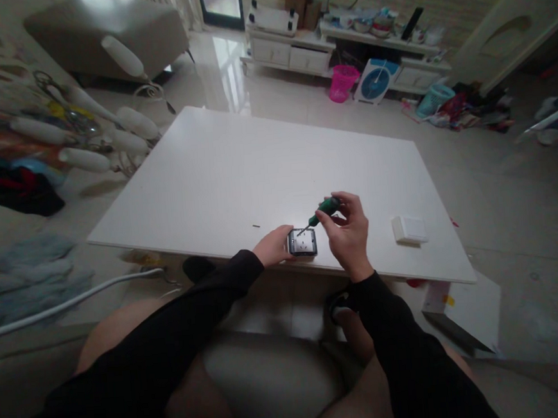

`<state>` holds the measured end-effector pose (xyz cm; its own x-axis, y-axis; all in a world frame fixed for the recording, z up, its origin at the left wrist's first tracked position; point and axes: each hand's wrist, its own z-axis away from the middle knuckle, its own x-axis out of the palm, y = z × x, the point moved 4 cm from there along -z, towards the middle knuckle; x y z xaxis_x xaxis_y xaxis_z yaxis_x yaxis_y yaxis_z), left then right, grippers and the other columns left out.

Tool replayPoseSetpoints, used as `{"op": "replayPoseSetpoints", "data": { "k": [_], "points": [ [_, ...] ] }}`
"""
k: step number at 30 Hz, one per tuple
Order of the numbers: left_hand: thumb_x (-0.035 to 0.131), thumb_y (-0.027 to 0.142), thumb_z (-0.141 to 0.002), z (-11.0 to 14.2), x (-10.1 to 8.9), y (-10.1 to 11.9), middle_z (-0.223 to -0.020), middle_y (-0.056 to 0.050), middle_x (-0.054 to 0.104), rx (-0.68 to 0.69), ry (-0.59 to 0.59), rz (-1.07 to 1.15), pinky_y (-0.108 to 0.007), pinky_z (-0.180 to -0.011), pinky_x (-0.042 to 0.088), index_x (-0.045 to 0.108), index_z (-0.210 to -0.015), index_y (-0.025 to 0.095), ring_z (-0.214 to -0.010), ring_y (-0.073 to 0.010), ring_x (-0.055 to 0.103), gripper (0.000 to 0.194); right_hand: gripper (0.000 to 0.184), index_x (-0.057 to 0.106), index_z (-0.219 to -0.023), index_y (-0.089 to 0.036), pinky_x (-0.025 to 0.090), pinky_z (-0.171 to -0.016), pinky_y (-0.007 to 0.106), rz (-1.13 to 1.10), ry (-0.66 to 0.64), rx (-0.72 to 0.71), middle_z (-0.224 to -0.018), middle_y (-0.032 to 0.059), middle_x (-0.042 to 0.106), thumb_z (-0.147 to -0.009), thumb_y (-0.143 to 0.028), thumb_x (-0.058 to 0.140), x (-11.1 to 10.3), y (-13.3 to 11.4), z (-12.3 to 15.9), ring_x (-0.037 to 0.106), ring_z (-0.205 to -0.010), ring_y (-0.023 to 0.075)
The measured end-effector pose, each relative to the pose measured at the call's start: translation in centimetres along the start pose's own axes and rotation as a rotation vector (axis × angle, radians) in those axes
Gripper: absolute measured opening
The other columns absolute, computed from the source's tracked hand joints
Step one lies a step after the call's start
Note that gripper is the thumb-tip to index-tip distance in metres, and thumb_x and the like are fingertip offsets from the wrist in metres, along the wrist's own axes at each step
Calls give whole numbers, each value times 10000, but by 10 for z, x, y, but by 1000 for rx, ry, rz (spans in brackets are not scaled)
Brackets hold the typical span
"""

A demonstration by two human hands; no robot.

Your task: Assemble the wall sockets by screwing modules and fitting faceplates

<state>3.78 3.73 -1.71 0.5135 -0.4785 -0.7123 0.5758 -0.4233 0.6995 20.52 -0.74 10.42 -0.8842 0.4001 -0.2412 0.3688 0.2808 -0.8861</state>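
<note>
Near the front edge of the white table, my left hand (276, 245) grips the left side of a wall socket (303, 243) with a white face and dark frame. My right hand (349, 234) is closed around the green handle of a screwdriver (326, 209). Its shaft slants down to the left, with the tip at the upper left of the socket's face. Whether the tip touches a screw is too small to tell. A small dark screw-like piece (256, 225) lies on the table left of the socket.
The white table (256, 165) spans the middle of the view. White square wall plates or boxes (409, 229) sit at its right. A lamp with white shades (125, 57) stands at the left. An open white box (465, 313) is on the floor below the right corner.
</note>
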Motion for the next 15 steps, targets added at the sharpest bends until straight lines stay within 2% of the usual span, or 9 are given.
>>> {"op": "replayPoseSetpoints", "data": {
  "k": [8,15],
  "points": [
    [898,209,-664,1,-2,4,-1314,-155,683,21,21,65,-439,-1028,534,597,-1298,156,-1204,-331,669,703,371,631,-1183,-284,685,-753,349,41,-95,-39,-1146,26,711,-842,-250,774,16,2,9,706,-1020,193],
    [925,276,-637,0,-1,2,-1252,-138,712,34,56,132,-429,-1008,544,635,-1237,182,-1155,-331,692,673,332,636,-1165,-281,688,-753,352,77,-140,-100,-1110,25,700,-864,-287,776,20,2,11,701,-995,192]
  ]
}}
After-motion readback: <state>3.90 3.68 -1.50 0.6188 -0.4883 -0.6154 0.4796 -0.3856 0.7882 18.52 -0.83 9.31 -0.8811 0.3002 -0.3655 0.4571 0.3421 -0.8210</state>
